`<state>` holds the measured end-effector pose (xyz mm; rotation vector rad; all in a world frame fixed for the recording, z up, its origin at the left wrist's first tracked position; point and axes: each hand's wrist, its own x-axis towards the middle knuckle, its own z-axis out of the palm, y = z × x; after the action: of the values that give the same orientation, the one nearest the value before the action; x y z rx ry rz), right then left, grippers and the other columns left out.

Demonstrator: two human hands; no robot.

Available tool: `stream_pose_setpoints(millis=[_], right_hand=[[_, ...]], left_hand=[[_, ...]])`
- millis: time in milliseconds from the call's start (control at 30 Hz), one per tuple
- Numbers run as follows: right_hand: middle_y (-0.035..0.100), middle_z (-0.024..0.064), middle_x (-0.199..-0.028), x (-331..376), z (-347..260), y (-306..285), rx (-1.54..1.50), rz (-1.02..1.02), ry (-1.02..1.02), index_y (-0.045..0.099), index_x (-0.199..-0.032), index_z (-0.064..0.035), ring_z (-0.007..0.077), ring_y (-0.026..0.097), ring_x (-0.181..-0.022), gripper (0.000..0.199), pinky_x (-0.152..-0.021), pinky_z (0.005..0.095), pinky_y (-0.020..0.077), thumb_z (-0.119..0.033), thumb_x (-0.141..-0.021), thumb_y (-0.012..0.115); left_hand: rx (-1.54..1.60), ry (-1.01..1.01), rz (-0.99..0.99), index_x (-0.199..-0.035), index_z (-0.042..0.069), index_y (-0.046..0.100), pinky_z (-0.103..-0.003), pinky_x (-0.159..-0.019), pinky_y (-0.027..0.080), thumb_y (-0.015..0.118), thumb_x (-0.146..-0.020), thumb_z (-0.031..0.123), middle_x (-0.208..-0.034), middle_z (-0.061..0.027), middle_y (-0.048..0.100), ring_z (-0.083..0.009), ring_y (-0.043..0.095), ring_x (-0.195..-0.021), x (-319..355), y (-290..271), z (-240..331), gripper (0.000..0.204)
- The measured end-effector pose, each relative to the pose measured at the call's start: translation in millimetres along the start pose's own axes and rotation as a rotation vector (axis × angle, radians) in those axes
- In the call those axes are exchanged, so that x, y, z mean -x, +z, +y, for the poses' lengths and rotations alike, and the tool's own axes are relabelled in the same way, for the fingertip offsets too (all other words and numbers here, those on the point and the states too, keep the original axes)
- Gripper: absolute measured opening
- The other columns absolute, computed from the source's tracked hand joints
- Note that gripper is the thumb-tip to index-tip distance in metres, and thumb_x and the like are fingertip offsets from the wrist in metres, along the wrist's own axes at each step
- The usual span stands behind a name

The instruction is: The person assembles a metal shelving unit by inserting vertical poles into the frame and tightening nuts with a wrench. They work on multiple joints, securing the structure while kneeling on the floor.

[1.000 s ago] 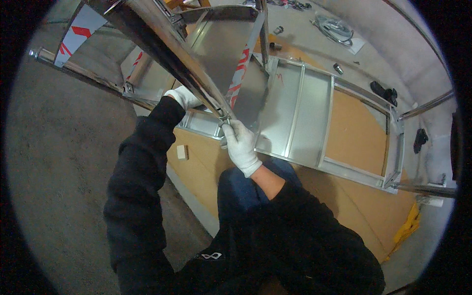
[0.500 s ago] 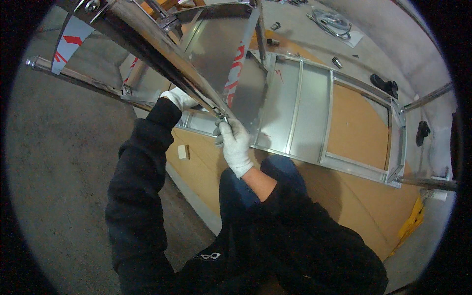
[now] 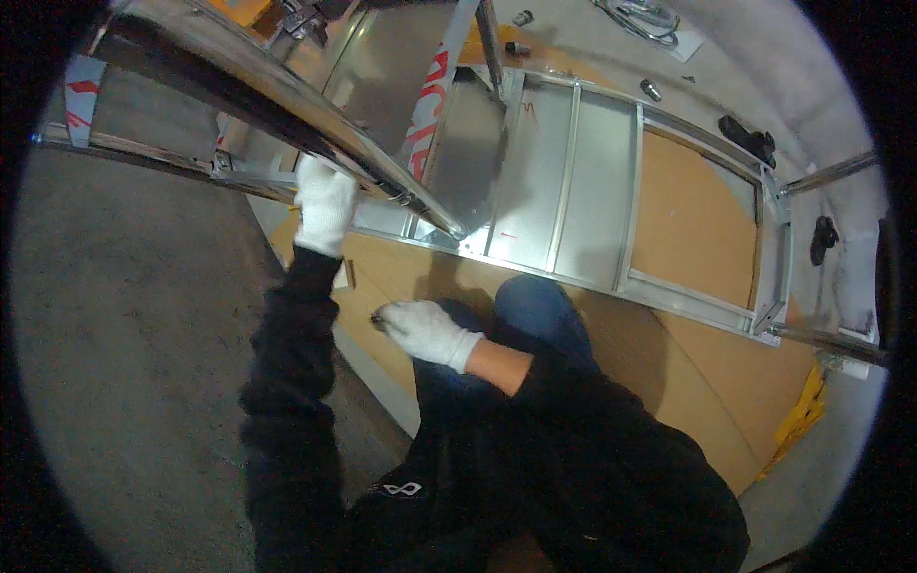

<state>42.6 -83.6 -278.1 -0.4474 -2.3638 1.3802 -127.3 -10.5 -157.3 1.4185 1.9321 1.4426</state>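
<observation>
A long shiny metal tube (image 3: 239, 81) slants down from the upper left, and its lower end rests over the edge of a ribbed sheet-metal frame (image 3: 540, 177). My left hand (image 3: 326, 205), in a white glove, is closed on the tube's near side partway along; its fingertips are partly hidden. Lower down, my right hand (image 3: 428, 332), also gloved, is away from the tube in front of my knees. Between its thumb and fingers it pinches a small dark metal piece (image 3: 379, 321), too small to tell its kind.
Brown cardboard (image 3: 707, 372) lies under the frame. A small pale block (image 3: 343, 276) sits beside my left wrist. Another metal tube (image 3: 124, 148) runs at the far left. Beyond the frame are loose metal fittings (image 3: 650, 90), a coiled clear hose (image 3: 640, 19) and black pieces (image 3: 748, 139).
My right hand has left the tube's lower end and drawn back toward my knees with a small metal piece. My left hand has shifted slightly left, and the view has moved a little.
</observation>
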Motion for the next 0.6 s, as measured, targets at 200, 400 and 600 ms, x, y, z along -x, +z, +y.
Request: stream_pose_setpoints(millis=[200, 400, 600], right_hand=[[0.065, 0.0205, -0.086, 44.2, 117.4, -63.5, 0.16, 0.075, 0.432, 0.062, -0.092, -0.0029, 0.0351, 0.064, -0.08, 0.024, -0.072, 0.0437, 0.0501, -0.026, -0.088, 0.056], [0.066, 0.0119, -0.081, 52.5, 184.7, -102.1, 0.055, 0.185, 0.617, 0.063, -0.11, -0.0012, 0.0158, 0.061, -0.06, 0.028, -0.058, 0.0298, 0.0502, -0.021, -0.092, 0.054], [0.065, 0.0127, -0.087, 36.4, 199.4, -98.0, 0.026, 0.214, 0.579, 0.065, -0.104, -0.0046, 0.024, 0.064, -0.08, 0.026, -0.072, 0.0366, 0.0503, -0.022, -0.088, 0.056]], left_hand=[[0.115, -0.247, 0.462, -0.109, -0.001, 0.059, -0.028, -0.089, 0.044, 0.059, -0.092, 0.015, -0.103, -0.0077, 0.061, -0.0145, 0.056, -0.095, 112.1, 38.3, -70.9, 0.023], [-0.097, -0.569, 0.083, -0.118, -0.001, 0.056, -0.035, -0.091, 0.044, 0.063, -0.087, 0.024, -0.111, -0.0147, 0.061, -0.0256, 0.057, -0.103, 163.5, 100.8, -161.0, 0.04], [-0.859, -0.351, -0.252, -0.122, 0.004, 0.05, -0.042, -0.093, 0.041, 0.067, -0.077, 0.052, -0.115, -0.019, 0.053, -0.035, 0.049, -0.112, 136.9, 131.9, -198.0, 0.068]])
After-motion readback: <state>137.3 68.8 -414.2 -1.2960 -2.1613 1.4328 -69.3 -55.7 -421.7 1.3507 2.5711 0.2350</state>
